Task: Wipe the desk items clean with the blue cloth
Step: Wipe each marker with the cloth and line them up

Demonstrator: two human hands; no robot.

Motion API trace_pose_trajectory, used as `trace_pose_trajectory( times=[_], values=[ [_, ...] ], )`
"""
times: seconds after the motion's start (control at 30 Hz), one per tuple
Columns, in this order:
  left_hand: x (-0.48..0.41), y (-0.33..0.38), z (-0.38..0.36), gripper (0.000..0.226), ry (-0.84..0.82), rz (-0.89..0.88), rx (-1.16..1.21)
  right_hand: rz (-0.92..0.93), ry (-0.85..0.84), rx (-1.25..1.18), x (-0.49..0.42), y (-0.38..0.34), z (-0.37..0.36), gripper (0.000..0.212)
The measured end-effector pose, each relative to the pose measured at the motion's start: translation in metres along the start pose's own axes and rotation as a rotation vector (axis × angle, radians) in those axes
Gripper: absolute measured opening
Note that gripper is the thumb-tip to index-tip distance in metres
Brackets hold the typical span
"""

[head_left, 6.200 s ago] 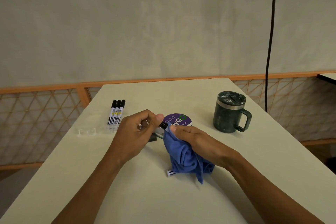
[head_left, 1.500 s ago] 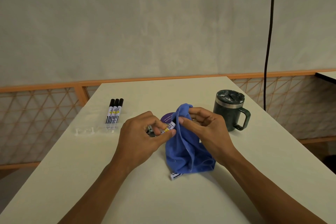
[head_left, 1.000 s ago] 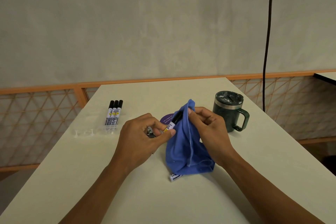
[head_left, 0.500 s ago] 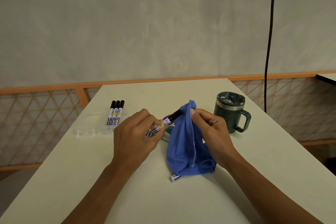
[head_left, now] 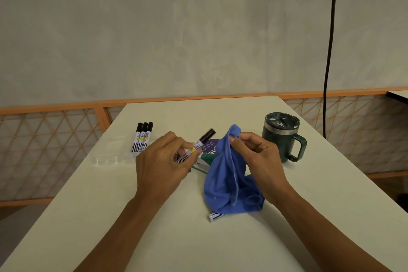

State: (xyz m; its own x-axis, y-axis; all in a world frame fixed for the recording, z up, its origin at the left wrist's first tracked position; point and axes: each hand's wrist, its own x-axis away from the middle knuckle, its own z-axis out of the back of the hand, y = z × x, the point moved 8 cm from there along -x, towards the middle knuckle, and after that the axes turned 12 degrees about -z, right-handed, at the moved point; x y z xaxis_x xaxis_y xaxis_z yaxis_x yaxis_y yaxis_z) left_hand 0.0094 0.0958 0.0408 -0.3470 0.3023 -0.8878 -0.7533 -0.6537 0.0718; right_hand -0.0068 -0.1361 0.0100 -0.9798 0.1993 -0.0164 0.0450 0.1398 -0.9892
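blue cloth [head_left: 227,183], soft and limp, hangs from the right hand [head_left: 258,157], fingers pinching its top fold, tail pooled on the surface [head_left: 154,238]. left hand [head_left: 161,161] fingers pinch a light, stiff marker [head_left: 202,141] by its barrel, just beside it.

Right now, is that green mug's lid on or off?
On: a dark lid covers the top of the green mug, which stands upright on the table.
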Motion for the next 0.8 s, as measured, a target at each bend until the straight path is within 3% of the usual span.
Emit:
trace_pose_trajectory(
  times=[0.2, 0.3, 0.5, 0.8],
  values=[
    [-0.001, -0.066, 0.025, 0.027, 0.14, 0.496, 0.159, -0.007, 0.04, 0.012, -0.002, 0.001, 0.005, 0.007],
    [0.005, -0.101, 0.031, 0.03, 0.216, 0.657, 0.198, -0.01, 0.041, 0.015, -0.002, 0.001, 0.006, 0.007],
    [0.026, -0.148, 0.026, 0.037, 0.232, 0.806, 0.192, -0.016, 0.045, 0.026, -0.004, 0.003, 0.007, 0.006],
    [0.042, -0.165, -0.003, 0.039, 0.124, 0.825, 0.128, -0.006, 0.044, 0.05, -0.006, 0.006, 0.005, 0.006]
  ],
)
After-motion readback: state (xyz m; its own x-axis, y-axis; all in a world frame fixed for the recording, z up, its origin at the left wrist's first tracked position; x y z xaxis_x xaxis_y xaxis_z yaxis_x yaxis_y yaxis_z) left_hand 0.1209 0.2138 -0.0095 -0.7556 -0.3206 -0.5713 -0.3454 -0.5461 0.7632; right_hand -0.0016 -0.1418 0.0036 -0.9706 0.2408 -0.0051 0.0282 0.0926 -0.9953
